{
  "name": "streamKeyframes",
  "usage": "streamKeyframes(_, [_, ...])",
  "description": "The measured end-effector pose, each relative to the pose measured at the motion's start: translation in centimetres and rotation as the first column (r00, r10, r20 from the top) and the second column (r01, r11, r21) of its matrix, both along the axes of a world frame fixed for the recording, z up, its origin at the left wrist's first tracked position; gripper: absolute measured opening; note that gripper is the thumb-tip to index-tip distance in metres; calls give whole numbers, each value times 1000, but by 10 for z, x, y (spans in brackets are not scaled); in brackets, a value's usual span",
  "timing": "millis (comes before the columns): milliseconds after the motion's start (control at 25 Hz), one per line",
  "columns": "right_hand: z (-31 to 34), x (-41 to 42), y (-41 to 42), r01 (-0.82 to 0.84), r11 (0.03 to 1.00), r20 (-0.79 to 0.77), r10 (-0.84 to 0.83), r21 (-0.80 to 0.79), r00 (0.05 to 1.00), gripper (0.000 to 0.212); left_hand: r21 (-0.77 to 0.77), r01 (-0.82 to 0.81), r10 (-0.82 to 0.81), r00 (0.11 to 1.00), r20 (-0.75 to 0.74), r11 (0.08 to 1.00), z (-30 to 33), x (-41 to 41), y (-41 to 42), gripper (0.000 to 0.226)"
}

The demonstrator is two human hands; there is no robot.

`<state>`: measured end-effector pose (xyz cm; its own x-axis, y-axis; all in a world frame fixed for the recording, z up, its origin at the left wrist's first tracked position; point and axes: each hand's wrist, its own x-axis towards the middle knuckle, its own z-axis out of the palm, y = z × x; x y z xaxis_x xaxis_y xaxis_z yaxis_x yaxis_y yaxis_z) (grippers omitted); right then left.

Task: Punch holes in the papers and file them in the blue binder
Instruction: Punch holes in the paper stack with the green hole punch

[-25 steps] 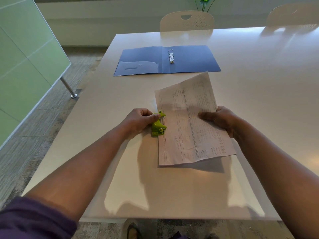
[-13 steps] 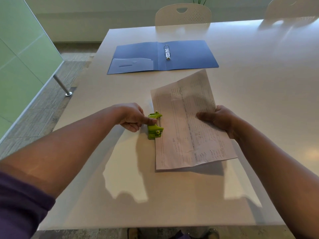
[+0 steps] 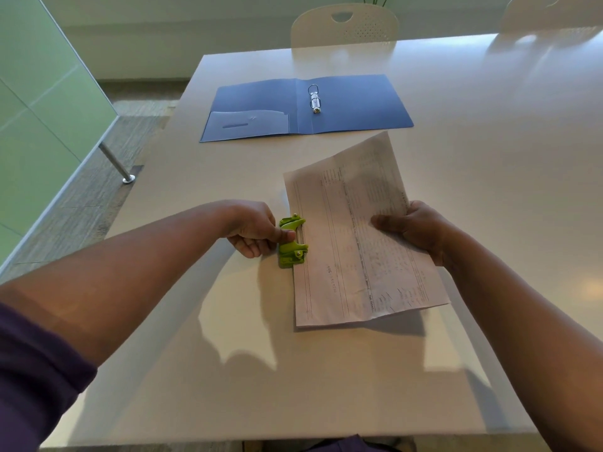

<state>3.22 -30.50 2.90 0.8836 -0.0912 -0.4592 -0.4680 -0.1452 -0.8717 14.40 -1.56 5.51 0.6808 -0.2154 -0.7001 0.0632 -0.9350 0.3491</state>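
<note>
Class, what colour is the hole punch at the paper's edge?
Bright green; the hole punch shows in the head view.

In front of you stands a long, pale, smooth-topped table (image 3: 326, 386) with a glossy sheen. On its far part lies a blue ring binder (image 3: 359, 106), opened flat. Nearer you, a small lime-green plastic hole punch (image 3: 291, 247) sits on the tabletop, and the left edge of the printed white paper sheets (image 3: 352, 256) runs into it.
</note>
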Motion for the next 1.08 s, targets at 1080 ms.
streamKeyframes(1080, [5, -49, -59, 63, 996, 58, -59, -66, 997, 28, 127, -51, 9, 951, 308, 991, 22, -32, -9, 84])
